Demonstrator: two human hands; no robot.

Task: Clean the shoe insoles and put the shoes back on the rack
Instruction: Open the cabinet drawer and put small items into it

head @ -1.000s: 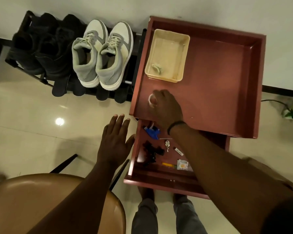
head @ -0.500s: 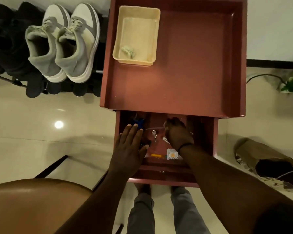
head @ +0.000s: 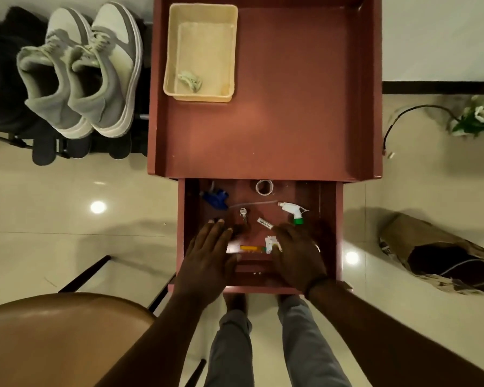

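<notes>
Both hands lay flat over the front of the open drawer (head: 329, 236) – the left hand (head: 210, 255) and right hand (head: 296, 255) released, fingers straight, grasping nothing. The step looked like shutting that drawer; an even push from both palms would keep it from jamming, with the tape roll (head: 264, 187) and sprayer head (head: 292, 212) lying clear inside. The grey-and-white shoes (head: 81, 71) sat side by side on the black rack (head: 53, 148) – beside the red worktop (head: 291, 107).
</notes>
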